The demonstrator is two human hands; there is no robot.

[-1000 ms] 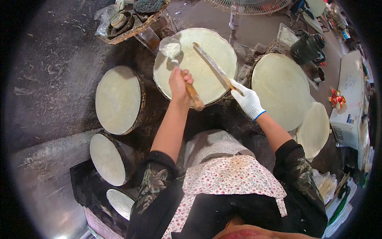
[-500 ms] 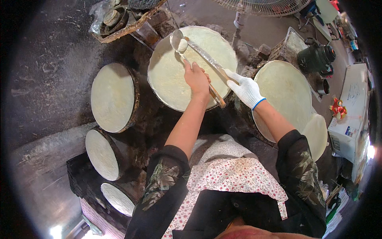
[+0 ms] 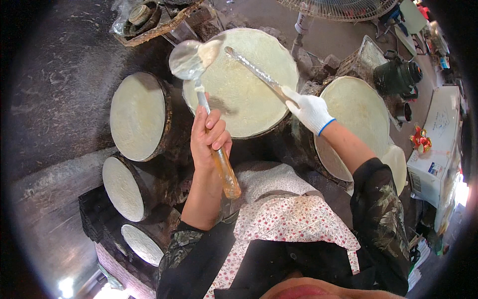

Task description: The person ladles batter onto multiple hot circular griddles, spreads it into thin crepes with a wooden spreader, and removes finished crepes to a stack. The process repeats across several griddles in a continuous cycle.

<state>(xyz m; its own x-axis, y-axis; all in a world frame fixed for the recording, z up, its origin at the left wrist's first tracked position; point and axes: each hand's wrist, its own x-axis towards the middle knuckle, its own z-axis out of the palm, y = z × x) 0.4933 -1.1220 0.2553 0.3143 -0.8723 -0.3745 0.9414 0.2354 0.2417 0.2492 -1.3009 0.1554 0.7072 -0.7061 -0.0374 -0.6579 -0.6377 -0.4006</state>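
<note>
My bare left hand (image 3: 211, 137) is closed round the wooden handle of a metal ladle (image 3: 185, 59), raised with its bowl over the far left rim of the middle round griddle. A pale, blurred lump of batter or dough (image 3: 209, 52) shows at the bowl's right side; whether it touches the ladle I cannot tell. In a white knit glove, my right hand (image 3: 309, 113) grips a long flat spatula (image 3: 254, 69) smeared with white paste. The blade points to the far left above a pale, thin sheet of batter (image 3: 254, 104) covering that griddle.
More round griddles with pale sheets stand at the left (image 3: 138, 117) and right (image 3: 356, 117). One limp pale sheet (image 3: 397, 167) hangs by the right griddle. Farther off are a fan (image 3: 343, 7), a dark green jug (image 3: 397, 72) and a white box (image 3: 435, 144).
My left hand has drawn the ladle back, leftward and upward, away from the spatula tip. My right hand with the spatula has hardly moved.
</note>
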